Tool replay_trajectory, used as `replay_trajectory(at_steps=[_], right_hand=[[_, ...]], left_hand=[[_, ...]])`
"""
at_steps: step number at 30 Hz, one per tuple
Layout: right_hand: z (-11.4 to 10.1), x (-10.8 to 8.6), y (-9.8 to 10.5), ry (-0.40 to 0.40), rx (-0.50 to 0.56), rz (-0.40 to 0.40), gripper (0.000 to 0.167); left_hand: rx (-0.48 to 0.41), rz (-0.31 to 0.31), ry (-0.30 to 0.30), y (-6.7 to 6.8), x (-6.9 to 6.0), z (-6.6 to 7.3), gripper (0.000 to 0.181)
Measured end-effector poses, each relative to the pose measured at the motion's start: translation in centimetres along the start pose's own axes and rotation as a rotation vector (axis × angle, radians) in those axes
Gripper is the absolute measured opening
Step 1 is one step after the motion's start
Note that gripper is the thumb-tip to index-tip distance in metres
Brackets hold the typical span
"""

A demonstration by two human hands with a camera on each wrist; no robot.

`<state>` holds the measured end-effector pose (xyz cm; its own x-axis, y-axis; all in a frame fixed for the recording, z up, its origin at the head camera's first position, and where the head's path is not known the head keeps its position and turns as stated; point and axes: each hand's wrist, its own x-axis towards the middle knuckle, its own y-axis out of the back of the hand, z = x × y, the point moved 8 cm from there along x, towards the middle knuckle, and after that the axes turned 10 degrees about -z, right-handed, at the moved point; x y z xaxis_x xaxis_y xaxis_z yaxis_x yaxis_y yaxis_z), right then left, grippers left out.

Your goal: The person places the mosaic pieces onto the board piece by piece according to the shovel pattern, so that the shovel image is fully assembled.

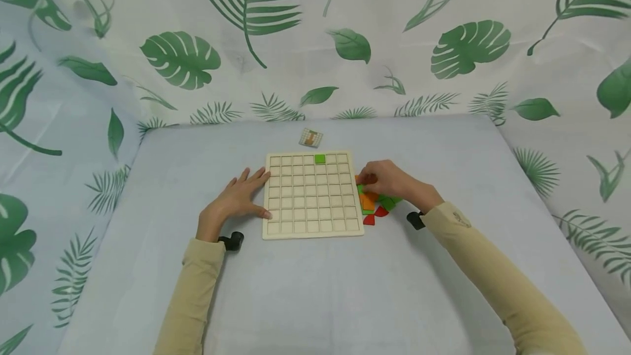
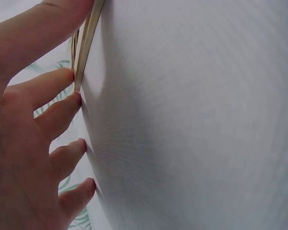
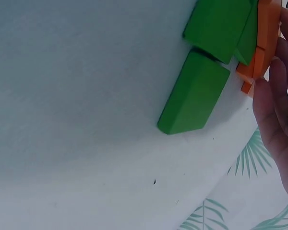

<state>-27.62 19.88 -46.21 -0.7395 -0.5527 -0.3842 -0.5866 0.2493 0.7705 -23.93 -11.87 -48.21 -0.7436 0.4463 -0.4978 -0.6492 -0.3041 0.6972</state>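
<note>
Resting spread along the near-left side of the gridded board [image 1: 299, 200], the left hand [image 1: 240, 193] gripped nothing; its thumb and a forward fingertip touched the board's edge, the fingers splayed wide. From my distant seat I judged that light contact to be the first weak point: a nudge from the other side could have slid or turned the board on the cloth [image 1: 315, 289], since nothing in view fixed it there. The right hand [image 1: 386, 177] was bent over the loose pieces just beside the board's right edge, its fingers against the orange pieces [image 1: 367, 201]; I could not tell how far apart thumb and fingers stood, or whether they had hold of one. The orange ones seemed to overlap green pieces [image 1: 389, 203], so I thought a careless pull might drag a neighbour along or tip the heap, and the red pieces [image 1: 381, 211] nearest the person could be knocked farther off. One green square [image 1: 320, 159] sat in the board's far row, and I saw some risk that a hard jolt to the board would unseat it. The small patterned card [image 1: 310, 137] lay beyond the far edge.
</note>
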Motion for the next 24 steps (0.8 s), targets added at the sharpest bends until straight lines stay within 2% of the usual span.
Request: replay_trajectory(at_steps=[10,17,24], right_hand=[[-0.44,-0.3,-0.41,-0.008,-0.04,-0.028,0.025],[-0.42,-0.18,-0.33,0.011,-0.051,0.006,0.021],[-0.32,-0.25,-0.25,0.026,-0.014,0.027,0.021]], left_hand=[[-0.001,0.011,-0.022,-0.3,-0.04,-0.32,0.111],[0.004,0.011,-0.013,-0.43,0.08,-0.4,0.111],[0.005,0.019,-0.019,-0.29,0.11,-0.31,0.11]])
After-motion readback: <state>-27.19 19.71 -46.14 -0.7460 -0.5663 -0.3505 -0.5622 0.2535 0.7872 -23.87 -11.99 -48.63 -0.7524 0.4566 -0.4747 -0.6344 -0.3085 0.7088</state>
